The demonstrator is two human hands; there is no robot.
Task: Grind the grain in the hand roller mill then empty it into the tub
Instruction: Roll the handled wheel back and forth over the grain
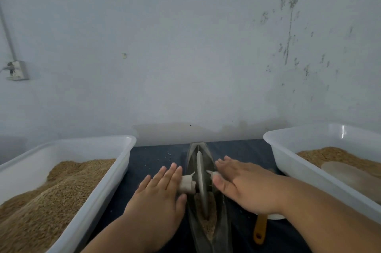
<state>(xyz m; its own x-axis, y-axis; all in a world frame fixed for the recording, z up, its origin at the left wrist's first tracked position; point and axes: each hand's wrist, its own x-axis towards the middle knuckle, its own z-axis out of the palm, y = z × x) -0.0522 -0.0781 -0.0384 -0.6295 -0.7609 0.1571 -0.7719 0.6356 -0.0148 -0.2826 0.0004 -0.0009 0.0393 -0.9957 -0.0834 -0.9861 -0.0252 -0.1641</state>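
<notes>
A dark boat-shaped trough point(220, 230) lies lengthwise on the dark table, with crushed grain point(208, 219) in its groove. A grey metal roller disc point(201, 180) stands upright in the groove on a pale axle handle point(187, 184). My left hand point(158, 193) lies flat on the left end of the axle, fingers straight. My right hand point(241, 184) presses flat on the right end, which is mostly hidden under it. A white tub point(292, 149) at the right holds grain and a pale ground patch point(346, 174).
A large white tub point(115, 170) heaped with brown grain point(51, 195) stands at the left. A wooden-handled scoop point(260, 230) lies under my right forearm, right of the trough. The wall is close behind the table, with a socket point(17, 70) at the left.
</notes>
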